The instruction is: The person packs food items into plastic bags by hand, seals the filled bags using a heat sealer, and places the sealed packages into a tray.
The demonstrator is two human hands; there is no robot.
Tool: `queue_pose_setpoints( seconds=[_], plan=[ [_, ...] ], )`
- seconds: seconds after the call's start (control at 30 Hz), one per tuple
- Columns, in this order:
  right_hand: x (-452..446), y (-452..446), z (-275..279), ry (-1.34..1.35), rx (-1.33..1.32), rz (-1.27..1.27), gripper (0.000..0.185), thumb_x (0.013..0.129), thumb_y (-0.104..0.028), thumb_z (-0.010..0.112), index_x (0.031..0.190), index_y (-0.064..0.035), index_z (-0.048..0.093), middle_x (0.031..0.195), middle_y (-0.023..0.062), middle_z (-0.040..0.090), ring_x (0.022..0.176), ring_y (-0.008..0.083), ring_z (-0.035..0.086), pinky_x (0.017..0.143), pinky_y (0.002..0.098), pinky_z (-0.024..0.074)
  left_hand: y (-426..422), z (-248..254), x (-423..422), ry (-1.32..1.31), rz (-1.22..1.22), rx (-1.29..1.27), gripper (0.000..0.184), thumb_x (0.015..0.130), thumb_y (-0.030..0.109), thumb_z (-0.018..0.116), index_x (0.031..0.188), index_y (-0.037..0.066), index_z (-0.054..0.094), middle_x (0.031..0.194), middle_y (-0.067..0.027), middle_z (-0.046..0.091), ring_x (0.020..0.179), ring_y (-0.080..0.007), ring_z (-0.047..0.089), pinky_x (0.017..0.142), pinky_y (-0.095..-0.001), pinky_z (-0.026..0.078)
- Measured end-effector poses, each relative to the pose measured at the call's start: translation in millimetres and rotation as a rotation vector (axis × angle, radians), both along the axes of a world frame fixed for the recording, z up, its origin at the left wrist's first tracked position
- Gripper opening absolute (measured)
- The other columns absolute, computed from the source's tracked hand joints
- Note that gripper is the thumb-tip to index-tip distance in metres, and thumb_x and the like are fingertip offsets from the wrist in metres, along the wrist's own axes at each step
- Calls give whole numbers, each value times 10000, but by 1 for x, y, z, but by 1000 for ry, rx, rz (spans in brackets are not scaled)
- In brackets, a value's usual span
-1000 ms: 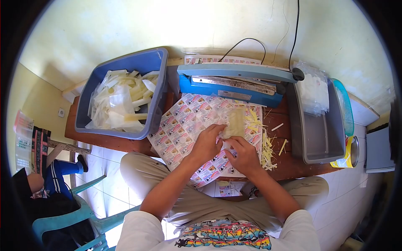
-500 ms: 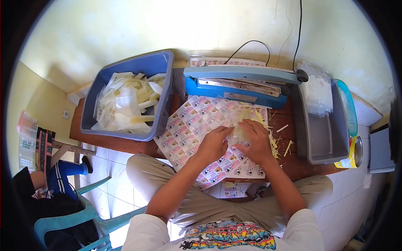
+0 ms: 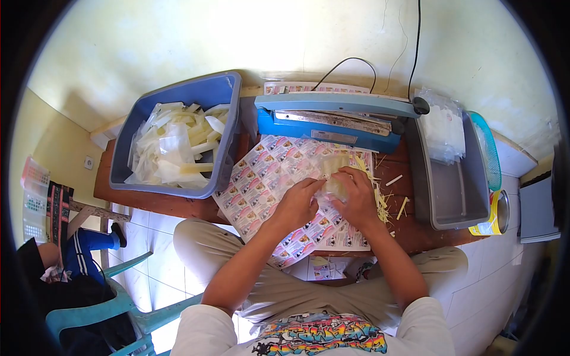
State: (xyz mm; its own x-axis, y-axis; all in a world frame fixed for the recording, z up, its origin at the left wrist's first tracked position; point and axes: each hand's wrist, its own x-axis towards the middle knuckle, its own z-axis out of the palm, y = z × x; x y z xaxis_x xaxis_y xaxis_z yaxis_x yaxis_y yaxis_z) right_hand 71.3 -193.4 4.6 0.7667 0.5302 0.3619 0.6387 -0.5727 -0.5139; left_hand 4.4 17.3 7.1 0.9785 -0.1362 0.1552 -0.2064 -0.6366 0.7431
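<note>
A clear plastic bag [image 3: 333, 167] with pale yellowish strips inside lies over the printed label sheets [image 3: 249, 184] on the table. My left hand [image 3: 298, 204] pinches the bag's near left edge between thumb and fingers. On the bag's right side, my right hand [image 3: 358, 199] curves its fingers over the top while the thumb points in toward the left hand. Part of the bag is hidden beneath the fingers. Just behind it stands a blue heat sealer [image 3: 329, 130] with its long grey arm [image 3: 338, 104] across the top.
A blue-grey tub [image 3: 222, 154] full of strips and plastic bags stands at left. Thin yellow scraps [image 3: 380, 202] litter the wooden table [image 3: 407, 163] at right. Beyond are a grey bin [image 3: 454, 202], stacked clear bags [image 3: 442, 127] and a yellow can [image 3: 493, 216]. Someone sits at far left by a green chair [image 3: 89, 311].
The camera view has shifted slightly, moving the scene a little left. Both hands stay at the bag, and the strips inside show more plainly above the fingers.
</note>
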Motion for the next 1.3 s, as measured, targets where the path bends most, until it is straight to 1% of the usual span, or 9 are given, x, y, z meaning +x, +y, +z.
queue_pose_setpoints(
  seconds=[0.33,0.43,0.67,0.77,0.87,1.0,1.17,1.23,1.3],
  plan=[
    [2,-16,33,47,104,143,611,814,-130,841,1401,-99,673,1430,168,620,1366,402,577,1166,508,472,-1,22,-1,-134,48,-83,443,915,76,729,1354,29,689,1212,-160,728,994,-322,717,887,-415,584],
    [-1,-14,43,44,150,152,602,831,-124,830,1410,-102,668,1428,169,624,1360,404,584,1165,506,475,2,24,1,-251,64,-105,391,934,61,719,1324,37,712,1202,-154,738,978,-301,719,879,-416,581],
    [-8,5,80,48,253,171,555,878,-100,810,1412,-81,661,1385,174,662,1291,401,642,1124,488,511,15,59,-6,-297,183,-192,312,964,8,690,1272,28,735,1197,-147,759,959,-283,732,843,-385,569],
    [-8,23,94,-2,258,210,513,908,-88,792,1404,-63,663,1366,185,672,1261,407,661,1097,477,530,33,73,-5,-471,286,-182,294,982,-43,648,1255,11,741,1162,-148,765,944,-264,734,824,-364,563],
    [-2,52,107,9,326,287,484,927,-85,780,1395,-51,664,1347,193,682,1225,402,683,1058,456,554,60,94,-8,-547,394,-201,291,1004,-94,595,1236,-7,748,1106,-136,769,922,-199,717,818,-322,555],
    [6,112,131,-1,405,383,480,934,-77,774,1399,-42,656,1321,198,684,1171,384,701,1008,441,573,102,107,-10,-558,553,-207,279,1035,-67,566,1241,-24,748,1104,-122,779,912,-177,710,844,-321,565],
    [34,201,130,-70,420,534,439,934,-46,759,1355,-19,637,1214,185,686,1067,356,709,894,448,590,176,111,0,-422,752,-109,359,1010,-68,489,1250,-27,754,1088,-155,802,931,-204,738,876,-342,585],
    [44,237,122,-53,434,558,406,919,-32,749,1311,-29,644,1185,177,695,1081,373,704,916,471,577,209,105,10,-279,811,-52,411,980,-73,457,1258,-26,756,1113,-173,810,957,-226,764,897,-359,593],
    [55,273,114,-167,331,428,390,897,-27,745,1276,-49,657,1173,174,713,1090,393,700,961,497,557,240,94,20,-267,828,-14,456,940,-77,441,1257,-27,764,1131,-190,817,970,-241,785,915,-369,602]
  ],
)
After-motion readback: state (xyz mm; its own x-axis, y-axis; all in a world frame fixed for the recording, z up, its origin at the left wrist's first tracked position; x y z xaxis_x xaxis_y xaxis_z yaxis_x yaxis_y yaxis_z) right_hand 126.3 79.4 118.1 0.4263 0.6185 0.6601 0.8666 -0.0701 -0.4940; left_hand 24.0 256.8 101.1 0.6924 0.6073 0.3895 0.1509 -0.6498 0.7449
